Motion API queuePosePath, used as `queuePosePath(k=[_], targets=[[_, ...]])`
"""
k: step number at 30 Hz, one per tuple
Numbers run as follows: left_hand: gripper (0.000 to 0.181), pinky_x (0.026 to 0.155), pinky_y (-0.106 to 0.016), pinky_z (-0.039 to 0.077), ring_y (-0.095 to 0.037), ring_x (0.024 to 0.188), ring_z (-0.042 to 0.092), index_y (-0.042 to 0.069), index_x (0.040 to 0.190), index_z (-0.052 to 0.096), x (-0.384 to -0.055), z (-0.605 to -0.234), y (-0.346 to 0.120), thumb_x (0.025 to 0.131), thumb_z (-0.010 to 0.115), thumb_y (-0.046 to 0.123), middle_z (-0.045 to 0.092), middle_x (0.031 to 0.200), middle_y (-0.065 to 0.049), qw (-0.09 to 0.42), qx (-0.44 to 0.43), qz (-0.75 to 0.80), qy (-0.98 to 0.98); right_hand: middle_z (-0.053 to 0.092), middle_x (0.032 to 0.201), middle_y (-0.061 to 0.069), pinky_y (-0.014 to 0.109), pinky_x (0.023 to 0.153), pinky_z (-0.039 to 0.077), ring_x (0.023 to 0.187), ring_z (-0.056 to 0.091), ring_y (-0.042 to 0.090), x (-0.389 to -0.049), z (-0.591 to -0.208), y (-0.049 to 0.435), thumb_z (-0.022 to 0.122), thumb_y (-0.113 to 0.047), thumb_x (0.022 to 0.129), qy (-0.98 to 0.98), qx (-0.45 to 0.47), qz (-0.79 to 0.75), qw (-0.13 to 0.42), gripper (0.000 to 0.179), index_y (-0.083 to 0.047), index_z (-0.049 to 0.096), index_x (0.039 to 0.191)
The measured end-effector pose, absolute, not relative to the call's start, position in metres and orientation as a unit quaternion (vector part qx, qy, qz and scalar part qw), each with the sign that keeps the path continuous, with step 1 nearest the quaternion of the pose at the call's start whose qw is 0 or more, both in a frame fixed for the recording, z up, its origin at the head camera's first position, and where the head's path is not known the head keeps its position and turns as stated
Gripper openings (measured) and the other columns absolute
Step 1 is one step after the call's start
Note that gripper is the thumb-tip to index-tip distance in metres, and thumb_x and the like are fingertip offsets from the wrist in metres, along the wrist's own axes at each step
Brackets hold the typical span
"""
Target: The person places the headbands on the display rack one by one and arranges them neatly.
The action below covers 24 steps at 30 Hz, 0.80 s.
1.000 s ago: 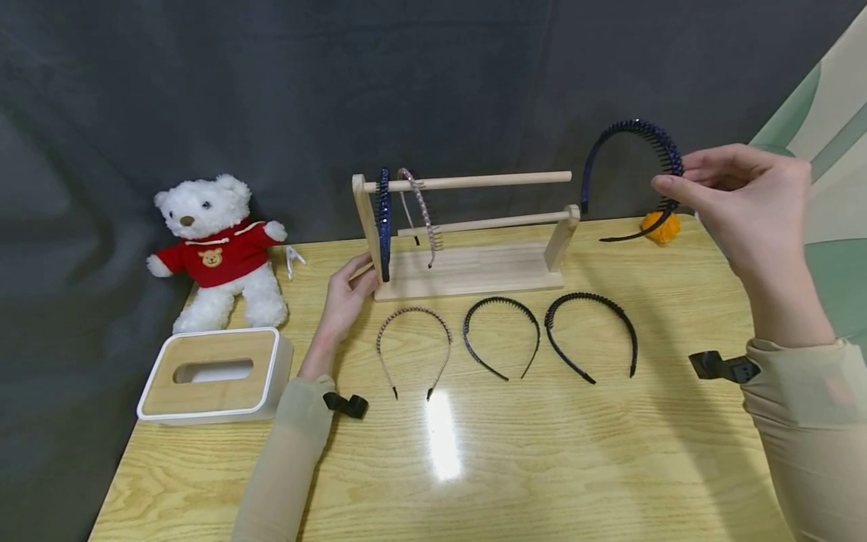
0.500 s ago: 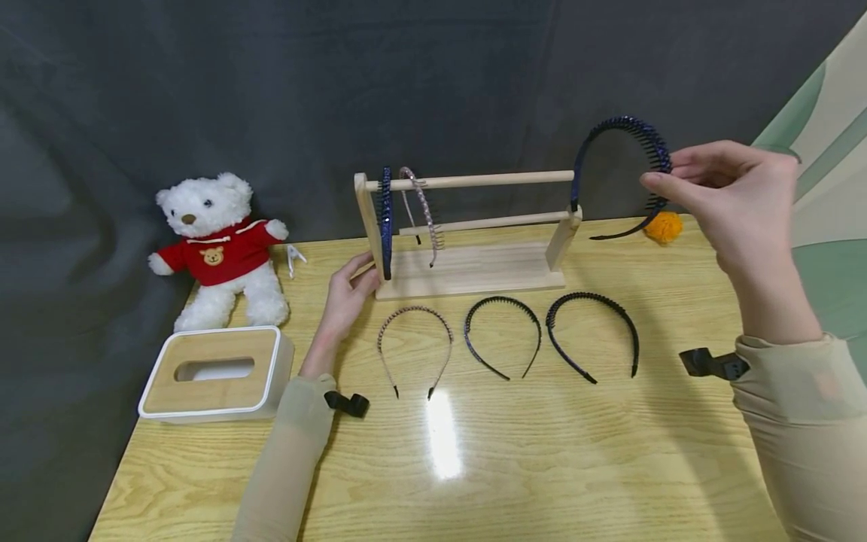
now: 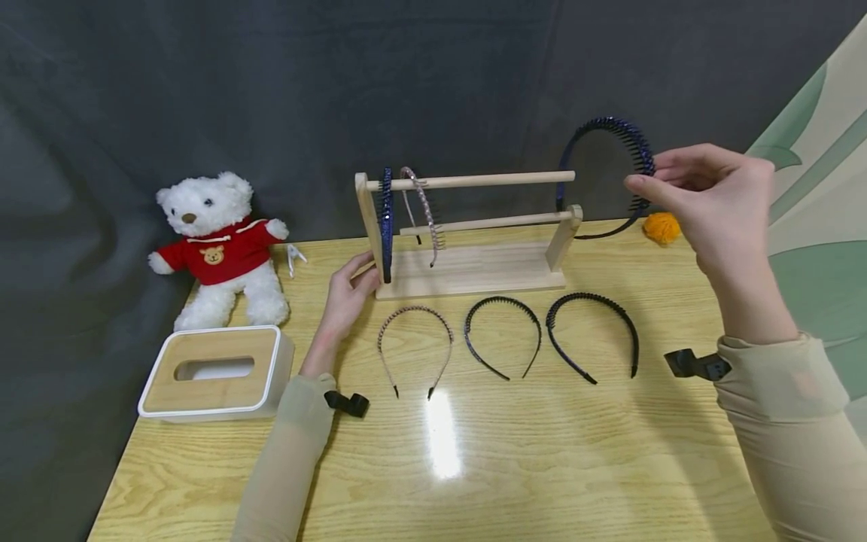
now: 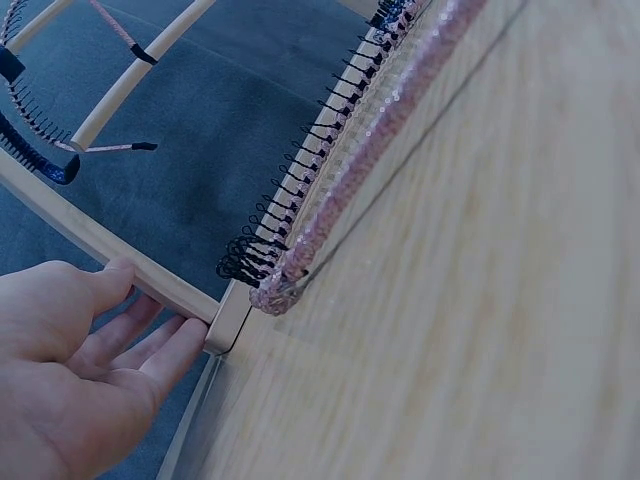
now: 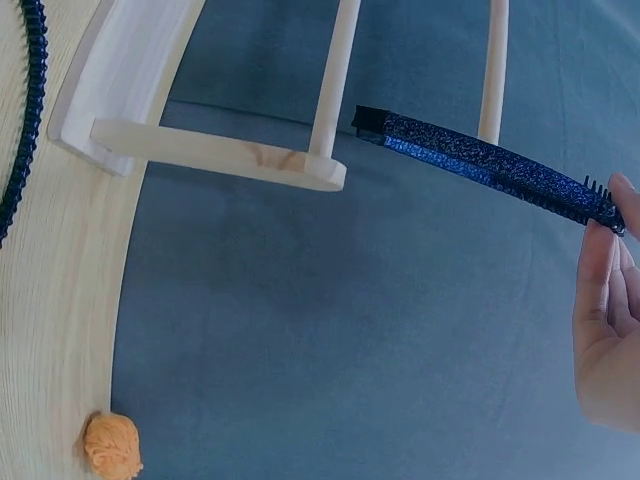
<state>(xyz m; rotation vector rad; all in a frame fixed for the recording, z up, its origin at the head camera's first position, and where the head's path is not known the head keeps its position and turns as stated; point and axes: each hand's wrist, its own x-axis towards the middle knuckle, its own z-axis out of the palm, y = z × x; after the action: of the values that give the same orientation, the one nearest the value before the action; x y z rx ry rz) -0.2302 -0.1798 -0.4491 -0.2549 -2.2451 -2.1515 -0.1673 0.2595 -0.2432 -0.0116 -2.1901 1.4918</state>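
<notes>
My right hand [image 3: 721, 199] pinches a dark blue toothed headband [image 5: 480, 160] by its side between thumb and fingers. The headband is held up at the right of a wooden rack [image 3: 484, 267], its far arm behind the free end of the upper rod [image 3: 501, 179]. On the rack's left side, my left hand [image 3: 347, 296] grips the upright [image 4: 160, 285], thumb and fingers on opposite faces. From the upper rod hang a blue headband [image 3: 387, 226] and a pink headband [image 3: 424, 202]. Lying before the rack are a pink headband [image 3: 415, 309], a black headband [image 3: 503, 299] and a dark headband [image 3: 589, 296].
A white teddy bear in a red hoodie [image 3: 233, 256] sits at the left, behind a tissue box [image 3: 210, 395]. Beside the bear lies a small white clip [image 3: 293, 260]. An orange fluffy ball [image 3: 660, 228] is at the table's back right, near a dark curtain [image 3: 433, 83].
My right hand has moved left with the dark blue headband, bringing its far arm from clear of the rod's end to behind it. My left hand stays on the upright.
</notes>
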Motion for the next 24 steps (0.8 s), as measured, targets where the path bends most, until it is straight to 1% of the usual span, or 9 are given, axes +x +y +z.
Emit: queuePosePath(k=[12,14,16,18,19,21,24], targets=[[0.044,0.11,-0.034,0.055,-0.042,0.137,0.057,-0.007,0.154,0.05,-0.23,-0.45,-0.179,0.112,0.054,0.0,0.05,0.156,-0.025,0.008,-0.079,-0.688,-0.721,0.075,0.08,-0.009,0.016,0.068,0.056,0.071,0.069,0.006,-0.173,-0.252,0.247,0.094,-0.004,0.082,-0.793,0.019,0.547,0.266,0.026,0.001,0.083,0.105],[0.044,0.11,-0.033,0.056,-0.042,0.137,0.058,-0.008,0.154,0.05,-0.23,-0.45,-0.179,0.111,0.054,0.0,0.05,0.156,-0.025,0.009,-0.078,-0.689,-0.72,0.075,0.08,-0.009,0.017,0.061,0.053,0.069,0.068,0.006,-0.174,-0.253,0.244,0.094,-0.004,0.082,-0.792,0.025,0.547,0.27,0.026,0.002,0.082,0.105],[0.043,0.109,-0.032,0.056,-0.042,0.136,0.058,-0.008,0.154,0.05,-0.229,-0.449,-0.178,0.111,0.054,-0.001,0.051,0.156,-0.025,0.01,-0.077,-0.691,-0.719,0.075,0.079,-0.007,0.018,0.051,0.047,0.066,0.066,0.007,-0.175,-0.255,0.242,0.093,-0.003,0.082,-0.788,0.033,0.552,0.271,0.027,0.004,0.082,0.105],[0.043,0.109,-0.032,0.056,-0.042,0.135,0.059,-0.009,0.153,0.051,-0.229,-0.449,-0.178,0.111,0.054,-0.001,0.051,0.155,-0.025,0.011,-0.076,-0.692,-0.718,0.074,0.078,-0.006,0.019,0.046,0.041,0.064,0.065,0.008,-0.176,-0.256,0.24,0.093,-0.003,0.082,-0.785,0.04,0.556,0.272,0.027,0.005,0.081,0.105],[0.043,0.109,-0.032,0.056,-0.043,0.135,0.059,-0.008,0.153,0.051,-0.229,-0.449,-0.178,0.111,0.055,-0.001,0.052,0.155,-0.025,0.011,-0.075,-0.694,-0.716,0.074,0.078,-0.006,0.019,0.045,0.041,0.064,0.064,0.008,-0.176,-0.256,0.239,0.093,-0.003,0.082,-0.784,0.043,0.555,0.273,0.027,0.005,0.081,0.104],[0.043,0.109,-0.032,0.056,-0.043,0.134,0.059,-0.008,0.153,0.051,-0.229,-0.449,-0.178,0.111,0.055,-0.001,0.052,0.155,-0.025,0.011,-0.075,-0.694,-0.716,0.074,0.078,-0.006,0.018,0.05,0.046,0.065,0.065,0.008,-0.177,-0.257,0.236,0.093,-0.003,0.082,-0.784,0.044,0.555,0.274,0.027,0.005,0.081,0.104],[0.043,0.109,-0.032,0.056,-0.043,0.135,0.059,-0.008,0.153,0.051,-0.229,-0.449,-0.178,0.111,0.055,-0.002,0.051,0.156,-0.025,0.011,-0.076,-0.694,-0.716,0.074,0.08,-0.008,0.018,0.062,0.054,0.069,0.068,0.007,-0.178,-0.258,0.231,0.094,-0.005,0.082,-0.79,0.046,0.543,0.281,0.027,0.004,0.082,0.105]])
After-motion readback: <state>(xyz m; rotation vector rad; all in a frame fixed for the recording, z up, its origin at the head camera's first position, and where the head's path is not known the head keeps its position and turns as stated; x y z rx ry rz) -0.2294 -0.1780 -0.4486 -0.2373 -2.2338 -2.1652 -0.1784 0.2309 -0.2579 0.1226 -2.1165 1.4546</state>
